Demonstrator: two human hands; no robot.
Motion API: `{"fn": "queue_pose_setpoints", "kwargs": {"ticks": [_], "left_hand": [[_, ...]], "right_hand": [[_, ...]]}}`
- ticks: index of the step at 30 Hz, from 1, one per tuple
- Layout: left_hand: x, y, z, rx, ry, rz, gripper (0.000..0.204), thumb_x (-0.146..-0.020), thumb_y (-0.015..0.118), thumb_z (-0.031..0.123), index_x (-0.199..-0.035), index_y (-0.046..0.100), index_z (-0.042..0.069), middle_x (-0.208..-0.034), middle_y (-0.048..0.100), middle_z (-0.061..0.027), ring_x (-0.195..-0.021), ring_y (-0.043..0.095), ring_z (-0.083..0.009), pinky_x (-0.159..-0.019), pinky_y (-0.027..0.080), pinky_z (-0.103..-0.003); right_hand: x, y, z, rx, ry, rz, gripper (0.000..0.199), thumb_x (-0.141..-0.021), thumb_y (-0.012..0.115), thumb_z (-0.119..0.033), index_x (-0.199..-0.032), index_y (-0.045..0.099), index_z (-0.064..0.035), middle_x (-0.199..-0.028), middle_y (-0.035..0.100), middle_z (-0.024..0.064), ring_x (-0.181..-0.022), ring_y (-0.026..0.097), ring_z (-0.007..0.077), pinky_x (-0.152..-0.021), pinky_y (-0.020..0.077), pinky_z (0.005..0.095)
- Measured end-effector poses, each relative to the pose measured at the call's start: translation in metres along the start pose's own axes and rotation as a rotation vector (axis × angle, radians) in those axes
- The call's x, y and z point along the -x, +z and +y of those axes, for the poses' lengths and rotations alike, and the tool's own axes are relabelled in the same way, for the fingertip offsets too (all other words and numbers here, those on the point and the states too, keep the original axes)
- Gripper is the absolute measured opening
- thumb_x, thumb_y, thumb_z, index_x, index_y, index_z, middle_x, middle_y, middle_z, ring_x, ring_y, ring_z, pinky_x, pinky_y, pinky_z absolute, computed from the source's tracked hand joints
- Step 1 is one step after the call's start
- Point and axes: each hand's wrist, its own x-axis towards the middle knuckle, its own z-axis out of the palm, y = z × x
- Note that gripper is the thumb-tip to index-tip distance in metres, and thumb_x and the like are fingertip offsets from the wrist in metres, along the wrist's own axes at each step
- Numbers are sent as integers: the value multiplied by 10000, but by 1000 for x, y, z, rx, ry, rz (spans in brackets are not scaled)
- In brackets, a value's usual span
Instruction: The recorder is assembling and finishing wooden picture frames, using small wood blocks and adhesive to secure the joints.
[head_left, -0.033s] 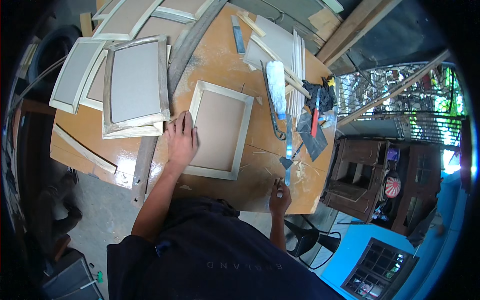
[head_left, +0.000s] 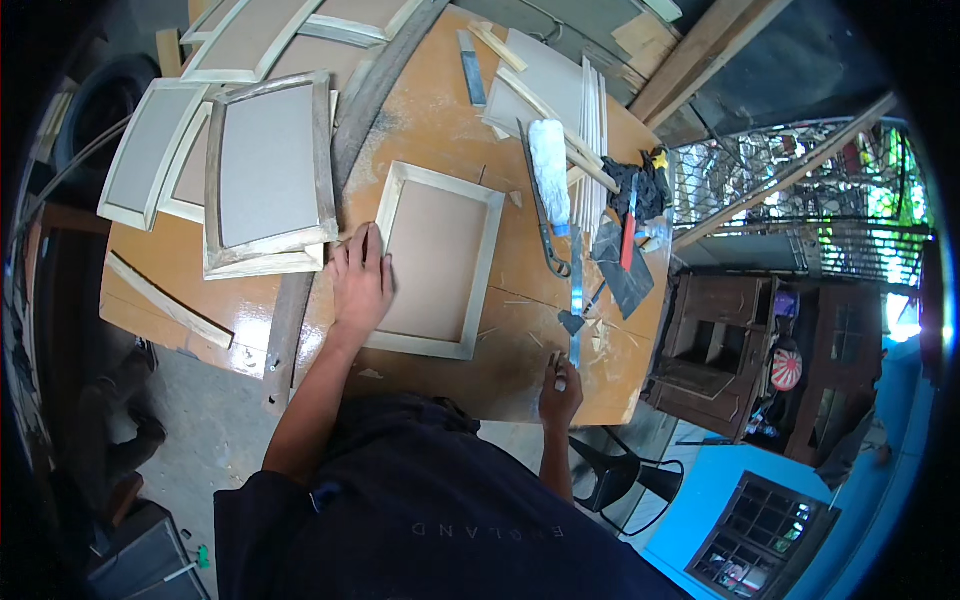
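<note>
A pale wooden frame with a brown backing panel lies flat on the orange-brown table before me. My left hand rests on its left side, fingers stretched out and palm down. Near the table's front edge, my right hand is closed, its fingertips pressed together. Something small may be between them, but I cannot make it out. Just beyond those fingers lies a metal ruler. Left of the ruler are a handsaw and a white bottle. A red-handled tool lies on dark sandpaper.
Finished-looking frames are stacked at the left. A long grey wooden bar crosses the table beside them. Thin white strips and a black plastic bag lie at the right. A black chair stands by the right edge.
</note>
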Motion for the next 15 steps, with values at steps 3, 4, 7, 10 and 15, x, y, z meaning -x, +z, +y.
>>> {"fn": "queue_pose_setpoints", "kwargs": {"ticks": [3,4,7,10,15], "left_hand": [[-21,5,-13,2,49,37,570,-934,613,176,-1448,440,2,-1455,453,-134,-1239,431,-360,-1052,351,-505],[-13,4,-8,13,54,26,565,-934,611,172,-1444,441,-1,-1453,454,-136,-1234,434,-361,-1052,351,-505],[0,0,-11,20,70,9,567,-932,614,173,-1443,441,0,-1452,453,-140,-1234,433,-365,-1051,352,-505],[4,-9,-10,46,75,-17,567,-928,615,168,-1442,442,3,-1452,452,-146,-1241,432,-371,-1050,352,-513],[14,-9,-11,-1,124,28,585,-902,633,150,-1437,447,4,-1445,465,-145,-1233,449,-363,-1022,366,-529]], "right_hand": [[-12,36,4,-119,-100,111,261,-949,654,-73,-1202,634,-11,-991,662,143,-838,663,238,-711,560,341],[-7,32,15,-146,-129,100,258,-970,638,-86,-1216,619,-11,-972,654,119,-821,657,209,-682,558,317],[11,31,-7,-513,125,5,272,-1017,594,-140,-1260,588,-19,-946,633,78,-826,640,158,-666,553,283],[20,28,-28,-625,235,-83,310,-1046,557,-182,-1310,560,-20,-960,616,45,-823,613,115,-666,552,267],[30,34,-17,-825,256,-93,297,-1054,529,-155,-1320,564,-27,-964,614,18,-802,603,100,-687,559,275]]}}
